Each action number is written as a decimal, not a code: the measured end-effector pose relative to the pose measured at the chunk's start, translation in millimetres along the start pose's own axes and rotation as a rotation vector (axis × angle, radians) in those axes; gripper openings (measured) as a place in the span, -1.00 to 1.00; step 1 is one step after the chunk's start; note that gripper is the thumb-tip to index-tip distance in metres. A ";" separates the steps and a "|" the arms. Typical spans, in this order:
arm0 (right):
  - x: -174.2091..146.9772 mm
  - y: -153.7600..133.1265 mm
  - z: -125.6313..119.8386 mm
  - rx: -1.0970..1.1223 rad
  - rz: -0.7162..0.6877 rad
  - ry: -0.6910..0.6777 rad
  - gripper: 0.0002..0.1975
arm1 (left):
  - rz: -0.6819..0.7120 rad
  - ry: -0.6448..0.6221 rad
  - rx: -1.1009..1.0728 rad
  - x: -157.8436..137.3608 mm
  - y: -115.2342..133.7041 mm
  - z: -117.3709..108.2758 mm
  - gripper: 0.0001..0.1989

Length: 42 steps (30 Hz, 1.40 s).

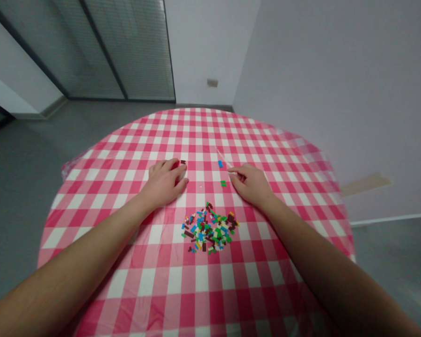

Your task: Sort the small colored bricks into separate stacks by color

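My left hand (164, 184) rests on the checked cloth with its fingers spread and nothing in them. Dark brown bricks (183, 162) lie just beyond its fingertips. Across from it, my right hand (250, 183) is curled, index finger and thumb drawn close together. Whatever they hold, if anything, is hidden or too small to name. Left of its fingertips are a blue piece (220, 164) and, nearer me, green bricks (223, 183). Between my forearms lies a loose pile of small toy bricks (210, 229) in green, blue, white, brown, yellow and red.
A red and white checked cloth (203, 290) covers the rounded table. A tiny pale bit (200, 186) lies between my hands. Past the table's far edge stand a white wall (210, 42) with a socket plate (212, 83) and a glazed partition (126, 51) with blinds.
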State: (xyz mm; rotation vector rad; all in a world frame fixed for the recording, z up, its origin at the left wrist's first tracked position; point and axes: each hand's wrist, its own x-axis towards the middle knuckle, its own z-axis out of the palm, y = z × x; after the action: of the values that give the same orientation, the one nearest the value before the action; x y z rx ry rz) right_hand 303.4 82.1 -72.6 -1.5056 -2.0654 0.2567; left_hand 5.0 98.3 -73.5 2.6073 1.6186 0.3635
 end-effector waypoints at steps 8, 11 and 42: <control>-0.1 0.0 0.7 0.009 -0.001 -0.002 -0.70 | -0.003 -0.012 -0.048 -0.2 -0.6 0.4 -0.54; -0.1 0.6 0.8 0.011 -0.003 0.004 -0.70 | -0.005 -0.007 -0.049 -0.2 -0.6 0.7 -0.55; -0.1 0.7 1.6 -0.018 -0.005 -0.011 -0.69 | -0.017 -0.043 0.015 1.6 3.5 -2.2 -0.48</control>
State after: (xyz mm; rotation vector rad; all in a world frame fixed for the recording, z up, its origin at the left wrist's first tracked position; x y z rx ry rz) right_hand 303.1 82.5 -74.3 -1.5129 -2.0851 0.2458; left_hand 8.3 98.0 -70.5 2.5919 1.6347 0.2944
